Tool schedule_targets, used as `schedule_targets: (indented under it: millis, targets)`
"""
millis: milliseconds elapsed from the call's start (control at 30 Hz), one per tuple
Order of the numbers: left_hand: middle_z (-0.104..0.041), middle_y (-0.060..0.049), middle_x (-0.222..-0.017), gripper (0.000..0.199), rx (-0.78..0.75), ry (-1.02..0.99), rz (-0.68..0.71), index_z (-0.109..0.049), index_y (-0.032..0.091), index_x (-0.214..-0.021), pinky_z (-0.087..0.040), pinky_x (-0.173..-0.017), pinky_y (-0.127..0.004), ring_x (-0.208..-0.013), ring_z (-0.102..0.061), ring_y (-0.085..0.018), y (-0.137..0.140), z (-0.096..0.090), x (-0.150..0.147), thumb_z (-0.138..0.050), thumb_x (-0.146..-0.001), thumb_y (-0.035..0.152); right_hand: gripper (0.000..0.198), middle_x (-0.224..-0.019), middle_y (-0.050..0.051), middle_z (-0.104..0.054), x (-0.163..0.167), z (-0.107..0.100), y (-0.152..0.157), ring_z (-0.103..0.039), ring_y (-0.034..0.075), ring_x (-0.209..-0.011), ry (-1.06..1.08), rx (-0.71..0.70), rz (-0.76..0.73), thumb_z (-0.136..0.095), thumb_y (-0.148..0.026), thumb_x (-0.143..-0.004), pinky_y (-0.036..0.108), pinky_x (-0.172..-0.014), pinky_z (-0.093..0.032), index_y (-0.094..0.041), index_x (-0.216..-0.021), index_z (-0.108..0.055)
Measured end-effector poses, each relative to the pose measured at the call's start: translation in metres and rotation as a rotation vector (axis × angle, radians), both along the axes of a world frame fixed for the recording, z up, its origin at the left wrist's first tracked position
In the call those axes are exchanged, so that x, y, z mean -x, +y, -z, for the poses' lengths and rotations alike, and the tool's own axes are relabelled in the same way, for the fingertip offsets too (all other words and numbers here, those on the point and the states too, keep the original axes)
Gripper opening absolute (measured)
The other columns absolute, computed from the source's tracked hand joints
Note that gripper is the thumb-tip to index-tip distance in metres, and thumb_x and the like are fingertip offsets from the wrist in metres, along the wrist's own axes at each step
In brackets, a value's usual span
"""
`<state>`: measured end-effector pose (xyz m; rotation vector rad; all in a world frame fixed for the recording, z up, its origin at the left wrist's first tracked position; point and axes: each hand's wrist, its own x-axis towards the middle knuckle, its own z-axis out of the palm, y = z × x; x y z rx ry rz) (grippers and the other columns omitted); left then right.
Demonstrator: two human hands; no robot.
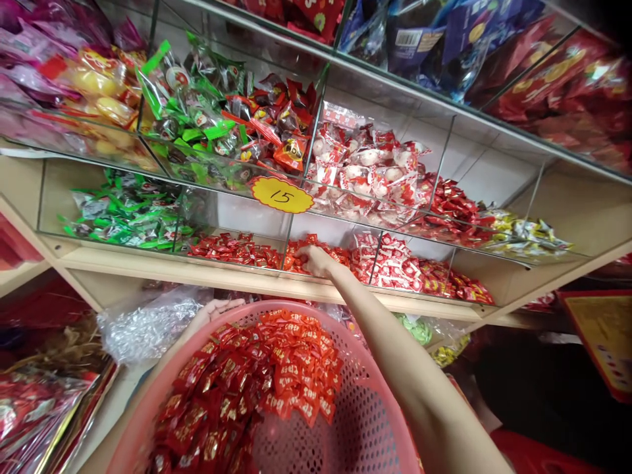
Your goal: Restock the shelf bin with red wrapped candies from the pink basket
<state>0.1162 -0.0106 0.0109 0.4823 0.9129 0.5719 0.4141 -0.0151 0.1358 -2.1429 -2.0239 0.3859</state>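
My right hand [315, 259] reaches into a low glass compartment and touches small red wrapped candies [340, 253]. Its fingers are curled, and what lies under them is hidden. A pink perforated plastic basket [380, 388] sits in front of me, encircled by my left arm. My left hand [217, 309] lies against the outside of its far rim, fingers fairly straight, supporting it. Inside the basket, dark red wrapped candies [212, 388] fill the left side and brighter orange-red candies [301, 362] are heaped at the far middle. Part of the perforated bottom shows at the near right.
Glass-fronted shelves hold green-wrapped sweets [128, 210], white-and-red packets [365, 164] and yellow-silver sweets [528, 230]. A yellow tag [282, 194] marked 15 hangs on the glass edge. Below the wooden shelf edge [247, 282] lies a clear plastic bag [148, 322].
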Motion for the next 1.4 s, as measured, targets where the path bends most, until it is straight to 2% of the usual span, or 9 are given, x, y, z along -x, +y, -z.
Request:
schedule_targets:
  millis: [233,533,700,767,867,1000,1100,1233,1400]
  targets:
    - [-0.091,-0.012,-0.092,0.079,-0.014,-0.022,0.021,-0.040,-0.004,-0.174,-0.067,-0.076,-0.036,-0.075,-0.085,-0.028,0.007,0.014,0.002,-0.052,-0.100,0.021,0.038,-0.102,0.003,-0.085,0.000,0.006,0.012,-0.075,0.020,-0.097,-0.026,0.028,0.000,-0.071,0.002,-0.080,0.024,-0.085,-0.055,-0.021,-0.108,-0.085]
    - [-0.090,-0.010,-0.088,0.069,-0.016,0.019,-0.006,-0.043,-0.003,-0.171,-0.066,-0.064,-0.034,-0.069,-0.084,-0.026,0.002,0.004,-0.002,-0.044,-0.105,0.017,0.026,-0.092,0.002,-0.082,0.000,0.007,0.022,-0.073,0.021,-0.091,0.036,0.013,0.004,-0.072,-0.002,-0.072,0.026,-0.082,-0.055,-0.023,-0.089,-0.076]
    - [-0.089,-0.009,-0.084,0.067,-0.013,0.025,-0.005,-0.044,-0.004,-0.170,-0.067,-0.062,-0.034,-0.063,-0.083,-0.026,-0.001,-0.005,-0.002,-0.042,-0.106,0.017,0.027,-0.092,0.000,-0.075,-0.007,0.008,0.015,-0.069,0.017,-0.087,0.156,-0.091,0.034,-0.069,-0.011,-0.074,0.026,-0.083,-0.054,-0.019,-0.100,-0.071]
    - [-0.088,-0.010,-0.083,0.067,-0.011,0.029,-0.006,-0.045,-0.003,-0.169,-0.067,-0.063,-0.034,-0.064,-0.083,-0.026,-0.003,-0.009,-0.003,-0.042,-0.107,0.018,0.027,-0.093,0.000,-0.072,-0.012,0.008,0.009,-0.068,0.016,-0.088,0.246,-0.161,0.063,-0.066,-0.018,-0.078,0.026,-0.082,-0.055,-0.019,-0.105,-0.068]
    - [-0.088,-0.009,-0.082,0.065,-0.008,0.038,-0.018,-0.047,-0.003,-0.168,-0.066,-0.062,-0.034,-0.063,-0.083,-0.026,-0.005,-0.011,-0.004,-0.040,-0.107,0.018,0.024,-0.090,-0.001,-0.069,-0.021,0.006,-0.008,-0.068,0.018,-0.088,0.576,-0.354,0.103,-0.071,-0.027,-0.079,0.029,-0.083,-0.057,-0.022,-0.100,-0.062]
    - [-0.089,-0.010,-0.085,0.064,0.008,0.025,-0.020,-0.047,-0.001,-0.167,-0.066,-0.064,-0.034,-0.063,-0.083,-0.026,-0.003,-0.007,-0.005,-0.044,-0.106,0.018,0.034,-0.091,-0.001,-0.069,-0.014,0.006,-0.052,-0.066,0.018,-0.088,0.901,-0.499,-0.054,-0.084,-0.039,-0.076,0.033,-0.085,-0.058,-0.026,-0.095,-0.058]
    - [-0.089,-0.010,-0.085,0.064,0.020,0.019,-0.020,-0.047,0.000,-0.167,-0.066,-0.066,-0.035,-0.061,-0.082,-0.026,-0.001,-0.004,-0.005,-0.043,-0.106,0.018,0.030,-0.092,0.000,-0.070,0.016,0.019,-0.097,-0.065,0.018,-0.084,0.834,-0.370,-0.182,-0.081,-0.041,-0.086,0.034,-0.081,-0.056,-0.025,-0.103,-0.062]
    - [-0.089,-0.009,-0.086,0.061,0.014,0.020,-0.024,-0.051,0.002,-0.165,-0.067,-0.070,-0.035,-0.064,-0.083,-0.026,-0.002,-0.002,-0.004,-0.043,-0.106,0.018,0.013,-0.091,0.001,-0.072,0.062,0.046,-0.147,-0.062,0.017,-0.081,0.470,-0.017,-0.274,-0.077,-0.030,-0.093,0.032,-0.075,-0.049,-0.022,-0.100,-0.070]
    - [-0.089,-0.011,-0.088,0.064,-0.001,0.009,-0.009,-0.048,0.000,-0.167,-0.067,-0.071,-0.036,-0.067,-0.084,-0.027,0.001,0.003,0.001,-0.044,-0.106,0.019,0.017,-0.087,0.002,-0.075,0.085,0.065,-0.169,-0.056,0.016,-0.074,0.155,0.252,-0.336,-0.085,-0.031,-0.091,0.030,-0.065,-0.035,-0.019,-0.101,-0.078]
